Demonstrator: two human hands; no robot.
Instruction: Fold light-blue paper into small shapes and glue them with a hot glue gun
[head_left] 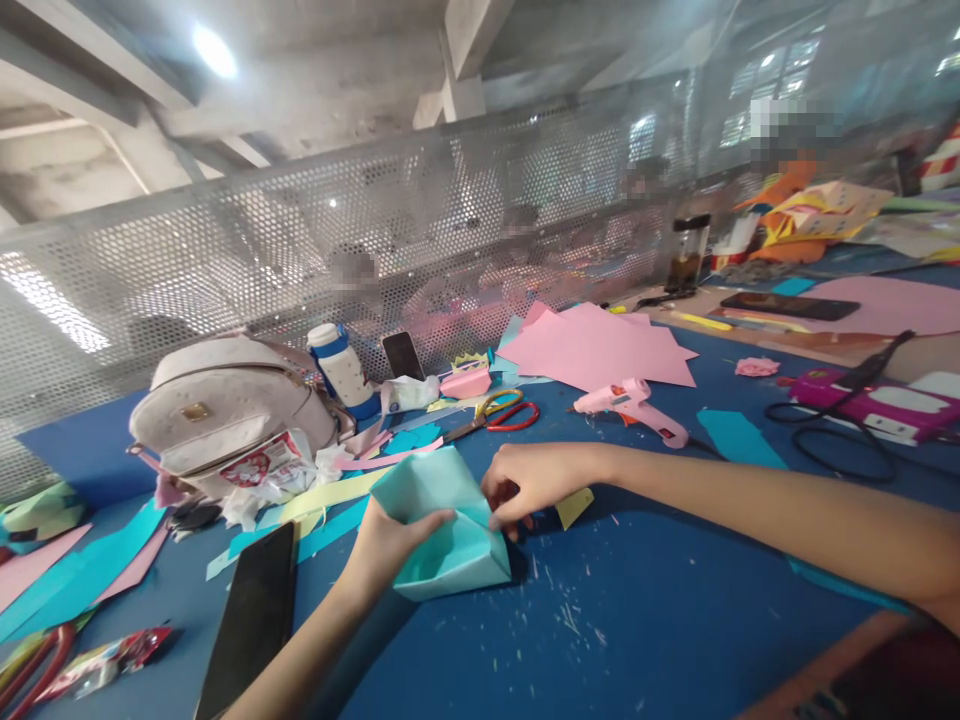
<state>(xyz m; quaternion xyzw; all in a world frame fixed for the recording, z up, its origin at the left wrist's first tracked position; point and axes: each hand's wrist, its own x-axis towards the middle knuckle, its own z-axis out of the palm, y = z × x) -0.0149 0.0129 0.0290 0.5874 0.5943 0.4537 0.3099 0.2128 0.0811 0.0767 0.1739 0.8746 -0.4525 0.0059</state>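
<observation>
A folded sheet of light teal paper point(442, 530) lies on the blue table point(637, 610) in front of me. My left hand point(390, 545) presses on its left side, thumb laid over the fold, fingers closed on the paper. My right hand point(529, 485) pinches the paper's right edge, fingers curled. A small yellow paper scrap point(574, 507) lies just right of that hand.
A dark phone point(251, 620) lies near left. A beige backpack point(225, 410), a bottle point(341, 370), scissors point(495, 412), pink sheets point(600, 345), a pink glue gun point(637, 405) and paper strips lie beyond. A perforated metal screen point(375, 230) backs the table; other people sit behind it.
</observation>
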